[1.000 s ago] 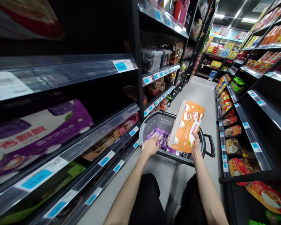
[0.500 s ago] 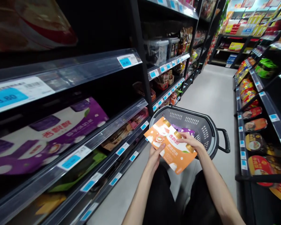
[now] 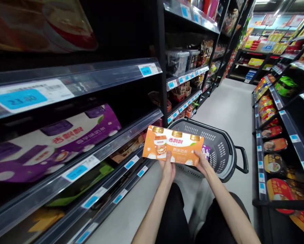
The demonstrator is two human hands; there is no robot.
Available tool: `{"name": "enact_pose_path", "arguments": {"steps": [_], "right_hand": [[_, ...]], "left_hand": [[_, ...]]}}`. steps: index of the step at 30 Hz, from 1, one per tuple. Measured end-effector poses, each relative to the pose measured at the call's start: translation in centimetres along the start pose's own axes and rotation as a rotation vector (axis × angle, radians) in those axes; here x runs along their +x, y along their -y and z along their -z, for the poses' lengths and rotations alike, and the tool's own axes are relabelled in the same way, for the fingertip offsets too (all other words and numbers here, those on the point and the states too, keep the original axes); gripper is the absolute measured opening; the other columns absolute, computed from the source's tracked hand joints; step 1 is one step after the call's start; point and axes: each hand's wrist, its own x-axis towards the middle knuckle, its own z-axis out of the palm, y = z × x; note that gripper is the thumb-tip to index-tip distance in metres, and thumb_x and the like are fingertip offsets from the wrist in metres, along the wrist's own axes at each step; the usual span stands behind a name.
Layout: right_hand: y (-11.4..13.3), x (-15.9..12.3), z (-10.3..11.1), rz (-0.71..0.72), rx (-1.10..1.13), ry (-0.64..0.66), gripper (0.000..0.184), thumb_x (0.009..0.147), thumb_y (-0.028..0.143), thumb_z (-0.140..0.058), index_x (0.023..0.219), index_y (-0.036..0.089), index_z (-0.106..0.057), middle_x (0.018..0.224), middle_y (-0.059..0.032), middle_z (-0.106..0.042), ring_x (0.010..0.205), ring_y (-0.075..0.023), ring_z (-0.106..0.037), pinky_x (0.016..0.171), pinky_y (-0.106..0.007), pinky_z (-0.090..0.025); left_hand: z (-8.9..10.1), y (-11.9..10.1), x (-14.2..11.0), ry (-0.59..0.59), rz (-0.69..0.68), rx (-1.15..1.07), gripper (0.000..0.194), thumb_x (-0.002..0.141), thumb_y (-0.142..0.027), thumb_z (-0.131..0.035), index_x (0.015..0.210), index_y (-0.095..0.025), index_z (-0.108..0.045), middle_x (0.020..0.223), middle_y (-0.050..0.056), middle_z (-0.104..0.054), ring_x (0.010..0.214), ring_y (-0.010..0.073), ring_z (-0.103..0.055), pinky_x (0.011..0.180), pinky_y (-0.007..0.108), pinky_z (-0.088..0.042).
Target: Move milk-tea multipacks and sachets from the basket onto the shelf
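Orange box (image 3: 178, 146) has swung from a slant to nearly level since half a second ago, and the right hand (image 3: 202, 163) has slid from across its front to its lower right corner. Both hands now hold the box up, its printed front facing the wearer: orange and white, with red Chinese lettering and three gold lids along the top edge. The left hand (image 3: 168, 168) has its grip closed on the bottom edge near the middle, thumb flat on the front, the other fingers mostly hidden behind. The right hand's grip is also closed, pinching the corner with the thumb in front. The box is in front of and partly covering a grey shopping basket (image 3: 230, 162) on the pale floor (image 3: 225, 105); a bit of a purple packet (image 3: 206, 151) shows inside the basket, just beyond the right hand. To the left, a purple and white carton (image 3: 73, 139) lies on a dark shelf (image 3: 131, 126) edged with blue and white price tags (image 3: 77, 172). Across the aisle, on the right, round food bowls (image 3: 275, 165) line a low shelf.
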Motion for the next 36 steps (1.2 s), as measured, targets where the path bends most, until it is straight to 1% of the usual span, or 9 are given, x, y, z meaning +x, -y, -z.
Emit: {"name": "enact_pose_path", "arguments": {"steps": [5,7,10,16,20,24,29,32,36], "right_hand": [[0.6,1.1,1.6,0.038,-0.056,-0.163,0.051,0.073,0.052,-0.066,0.113,0.02,-0.063,0.112,-0.0139,-0.078,0.113,-0.037,-0.072,0.09,-0.048,-0.063],[1.5,1.8,2.9,0.046,-0.057,-0.174,0.051,0.072,0.05,-0.066,0.112,0.018,-0.062,0.114,-0.0148,-0.078,0.114,-0.0371,-0.072,0.09,-0.048,-0.064],[2.8,2.3,4.5,0.06,-0.047,-0.173,0.053,0.068,0.045,-0.072,0.112,0.018,-0.062,0.116,-0.0148,-0.077,0.113,-0.0367,-0.073,0.092,-0.047,-0.063],[3.7,2.1,5.0,0.091,0.007,-0.133,0.06,0.064,0.041,-0.088,0.115,0.02,-0.064,0.114,-0.0103,-0.079,0.103,-0.0337,-0.076,0.091,-0.046,-0.063],[4.0,1.8,5.2,0.134,0.091,-0.14,0.053,0.064,0.035,-0.092,0.11,0.021,-0.068,0.109,-0.0081,-0.08,0.097,-0.032,-0.078,0.091,-0.045,-0.064],[4.1,1.9,5.9,0.176,0.146,-0.185,0.046,0.066,0.035,-0.09,0.104,0.021,-0.069,0.107,-0.0081,-0.081,0.096,-0.032,-0.078,0.089,-0.045,-0.065],[3.5,2.5,6.5,0.248,0.131,-0.211,0.048,0.065,0.032,-0.09,0.106,0.022,-0.068,0.106,-0.0074,-0.081,0.091,-0.0317,-0.079,0.086,-0.047,-0.066],[3.1,3.0,6.5,0.264,0.118,-0.21,0.05,0.064,0.032,-0.091,0.107,0.021,-0.067,0.106,-0.0069,-0.08,0.092,-0.0308,-0.078,0.085,-0.045,-0.066],[2.9,3.5,6.5,0.277,0.114,-0.22,0.053,0.062,0.032,-0.091,0.108,0.022,-0.067,0.105,-0.006,-0.08,0.097,-0.0309,-0.077,0.087,-0.044,-0.065]], "left_hand": [[-0.1,2.3,0.7,0.173,0.068,0.03,0.092,0.071,-0.039,-0.087,0.147,-0.024,-0.038,0.157,0.014,-0.05,0.14,0.0258,-0.055,0.116,0.039,-0.047],[0.1,3.1,1.3,0.253,0.133,0.062,0.09,0.066,-0.032,-0.091,0.142,-0.021,-0.043,0.151,0.016,-0.056,0.135,0.0263,-0.059,0.115,0.04,-0.047],[0.1,4.2,2.1,0.332,0.223,0.082,0.081,0.067,-0.031,-0.09,0.136,-0.017,-0.05,0.14,0.017,-0.064,0.128,0.0271,-0.065,0.115,0.043,-0.047],[-0.1,5.7,2.7,0.327,0.244,-0.019,0.079,0.068,-0.038,-0.091,0.134,-0.019,-0.052,0.137,0.015,-0.067,0.124,0.0281,-0.067,0.114,0.047,-0.047],[-0.5,6.1,3.5,0.381,0.208,-0.004,0.077,0.066,-0.041,-0.092,0.13,-0.018,-0.055,0.129,0.016,-0.07,0.12,0.0309,-0.068,0.11,0.049,-0.049],[-1.8,6.7,4.2,0.421,0.144,0.002,0.077,0.066,-0.036,-0.093,0.13,-0.018,-0.055,0.129,0.015,-0.071,0.118,0.0288,-0.069,0.113,0.047,-0.047],[-2.8,7.5,4.1,0.408,0.142,-0.05,0.079,0.061,-0.026,-0.096,0.129,-0.018,-0.058,0.134,0.013,-0.069,0.123,0.0274,-0.066,0.116,0.045,-0.044],[-2.6,7.2,4.1,0.448,0.197,-0.094,0.077,0.06,-0.027,-0.096,0.127,-0.019,-0.06,0.133,0.012,-0.069,0.125,0.0277,-0.065,0.116,0.046,-0.044],[-2.1,6.3,4.3,0.468,0.373,-0.151,0.06,0.071,-0.043,-0.088,0.121,-0.02,-0.063,0.128,0.011,-0.071,0.12,0.0301,-0.066,0.107,0.054,-0.051]]}}
